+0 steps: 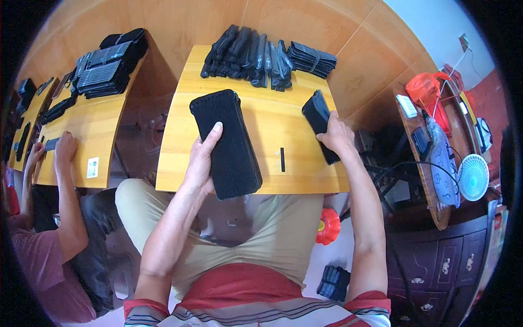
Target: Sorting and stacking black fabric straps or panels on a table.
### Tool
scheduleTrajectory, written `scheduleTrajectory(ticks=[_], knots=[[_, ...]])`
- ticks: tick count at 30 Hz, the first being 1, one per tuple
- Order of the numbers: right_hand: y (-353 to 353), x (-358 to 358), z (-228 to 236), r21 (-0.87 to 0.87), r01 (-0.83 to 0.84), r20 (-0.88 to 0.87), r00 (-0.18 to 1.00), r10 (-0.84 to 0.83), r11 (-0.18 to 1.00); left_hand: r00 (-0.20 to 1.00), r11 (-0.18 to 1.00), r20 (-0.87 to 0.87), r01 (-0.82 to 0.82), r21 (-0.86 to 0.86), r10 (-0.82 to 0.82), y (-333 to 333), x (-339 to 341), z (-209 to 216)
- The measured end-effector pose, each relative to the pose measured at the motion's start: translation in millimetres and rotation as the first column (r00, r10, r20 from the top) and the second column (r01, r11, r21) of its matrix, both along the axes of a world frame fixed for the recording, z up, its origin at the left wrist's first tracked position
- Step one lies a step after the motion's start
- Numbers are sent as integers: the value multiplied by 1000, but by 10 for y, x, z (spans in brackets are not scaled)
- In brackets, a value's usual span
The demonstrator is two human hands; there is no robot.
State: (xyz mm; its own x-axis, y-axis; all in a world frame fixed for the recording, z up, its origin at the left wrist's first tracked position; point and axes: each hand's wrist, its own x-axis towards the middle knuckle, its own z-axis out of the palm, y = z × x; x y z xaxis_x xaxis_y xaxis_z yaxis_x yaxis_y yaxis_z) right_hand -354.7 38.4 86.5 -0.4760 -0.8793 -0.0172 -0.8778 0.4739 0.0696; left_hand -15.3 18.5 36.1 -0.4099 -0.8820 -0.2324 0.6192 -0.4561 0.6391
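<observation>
My left hand (200, 162) grips a thick stack of black fabric pieces (227, 144), thumb on top and fingers hidden beneath. The stack tilts over the front part of the yellow wooden table (180, 131). At the table's right edge, my right hand (339, 135) is closed around a narrower black fabric piece (316, 116) with a greyish upper end. Whether that is one layer or several I cannot tell. Between the two hands a short thin black strip (283, 159) lies on the tabletop.
Dark fabric bundles (234, 54) and a banded stack (311, 60) line the table's far edge. At left, another person's hands (65, 146) hold a dark piece at a second table (103, 128). A side table (436, 210) at right carries a red bag (424, 87) and small fan (473, 177).
</observation>
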Motion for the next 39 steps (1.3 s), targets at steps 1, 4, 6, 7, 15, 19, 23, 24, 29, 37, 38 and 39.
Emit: scheduleTrajectory(ticks=[1,4,6,7,15,19,23,24,29,37,38,39], knots=[[10,-30,-46,39,-35,4,999,35,999,1000,1000,-3,3,-2,-3,2,-12,-2],[17,-93,-70,44,-64,25,998,63,997,1000,1000,21,16,9,-16,16,-27,-2],[8,-181,-95,37,-63,59,996,61,997,998,1000,53,23,7,-23,30,-51,34],[11,-236,-99,33,-59,58,997,57,998,998,1000,52,27,4,-27,26,-69,10],[-21,-377,-84,-826,94,380,821,426,555,998,999,48,29,-20,-28,24,-83,-24],[-37,-340,-186,-909,317,414,634,653,270,997,1000,72,6,-17,-5,5,-49,-60],[-4,-470,-864,-798,477,587,479,652,368,995,999,98,-6,-46,10,-10,-101,-74],[25,-444,-923,-796,481,588,475,655,366,995,999,104,-7,-49,12,-8,-96,-77],[12,-275,-913,-806,453,570,423,704,381,997,999,69,21,-32,-18,-6,-62,-73],[175,-398,-592,-808,342,589,490,642,480,994,997,105,2,-71,6,4,-51,-33],[167,-450,-744,-852,243,509,591,626,463,994,997,105,8,-80,0,7,-68,-27],[138,-402,-780,-882,139,418,672,611,450,994,997,106,6,-83,3,5,-68,-35]])
